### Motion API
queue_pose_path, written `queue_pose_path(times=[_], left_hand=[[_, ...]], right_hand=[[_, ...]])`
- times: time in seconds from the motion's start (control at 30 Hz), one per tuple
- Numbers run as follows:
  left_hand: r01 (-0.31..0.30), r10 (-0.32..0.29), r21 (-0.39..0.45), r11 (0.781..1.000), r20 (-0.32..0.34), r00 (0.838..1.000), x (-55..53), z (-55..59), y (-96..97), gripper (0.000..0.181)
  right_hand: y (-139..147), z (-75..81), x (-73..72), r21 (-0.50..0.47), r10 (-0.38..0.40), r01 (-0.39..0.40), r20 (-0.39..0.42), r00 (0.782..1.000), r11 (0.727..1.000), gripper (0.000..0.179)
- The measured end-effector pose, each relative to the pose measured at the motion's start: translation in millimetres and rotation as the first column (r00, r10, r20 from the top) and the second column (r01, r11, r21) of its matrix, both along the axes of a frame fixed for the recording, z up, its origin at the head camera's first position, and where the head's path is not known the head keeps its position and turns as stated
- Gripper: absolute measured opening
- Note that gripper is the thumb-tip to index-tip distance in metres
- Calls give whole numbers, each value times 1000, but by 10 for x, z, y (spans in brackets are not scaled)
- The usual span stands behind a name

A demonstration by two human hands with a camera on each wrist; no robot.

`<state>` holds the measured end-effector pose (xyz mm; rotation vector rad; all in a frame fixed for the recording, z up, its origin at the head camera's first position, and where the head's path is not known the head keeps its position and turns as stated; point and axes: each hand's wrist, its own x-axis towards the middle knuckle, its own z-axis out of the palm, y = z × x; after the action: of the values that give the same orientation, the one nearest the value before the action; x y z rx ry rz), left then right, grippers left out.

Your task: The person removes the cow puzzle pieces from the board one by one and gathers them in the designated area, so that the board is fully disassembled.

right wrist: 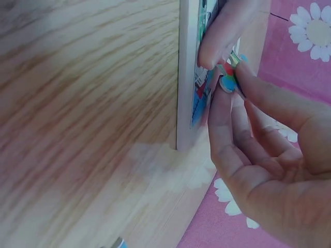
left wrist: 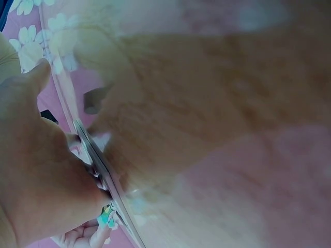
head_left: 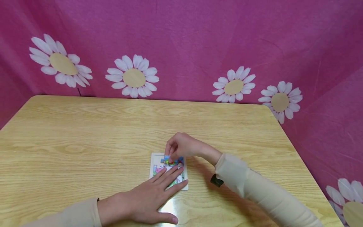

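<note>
A small jigsaw puzzle board [head_left: 153,156] with a pale border and a printed cartoon animal lies on the table. My left hand [head_left: 147,197] rests on it palm down, fingers straight and spread over the picture, hiding much of it. At the board's far side is my right hand [head_left: 185,146]. Its thumb and fingers pinch a puzzle piece [right wrist: 227,81] coloured blue, red and green, held close over the picture. In the right wrist view a left fingertip [right wrist: 209,54] lies right beside that piece. The left wrist view catches the board's thin edge [left wrist: 106,173].
The wood-grain table [head_left: 85,132] has rounded far corners. Behind and to the right hangs a pink curtain [head_left: 181,37] with white daisies. A dark block [head_left: 216,180] sits under the right sleeve. Something small and blue-edged [right wrist: 120,243] shows at the bottom of the right wrist view.
</note>
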<state>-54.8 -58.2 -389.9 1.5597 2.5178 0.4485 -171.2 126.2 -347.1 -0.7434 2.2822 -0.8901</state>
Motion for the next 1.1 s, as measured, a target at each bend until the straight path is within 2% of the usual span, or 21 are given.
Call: queue_pose_path(times=[0.17,0.37,0.6,0.77,0.9,1.1], left_hand=[[5,-5,6,1000,-45,999,6,-2,4,84],[-2,2,-12,1000,-40,999,10,2,4,84],[-6,5,-15,1000,-65,998,22,13,3,84],[-16,14,-45,999,-54,998,25,20,3,83],[-16,13,-53,998,-71,997,25,19,7,83],[-15,10,-43,999,-112,994,34,-3,18,82]], right_hand=[[32,24,27,-43,8,-10,-49,999,999,9],[122,79,53,-111,13,-24,-91,996,994,9],[428,101,77,-184,3,-23,-104,995,983,7],[716,106,78,-184,-48,34,-73,996,982,9],[951,103,57,-164,-100,91,-47,994,982,8],[1296,87,-1,-91,-216,213,-20,976,973,4]])
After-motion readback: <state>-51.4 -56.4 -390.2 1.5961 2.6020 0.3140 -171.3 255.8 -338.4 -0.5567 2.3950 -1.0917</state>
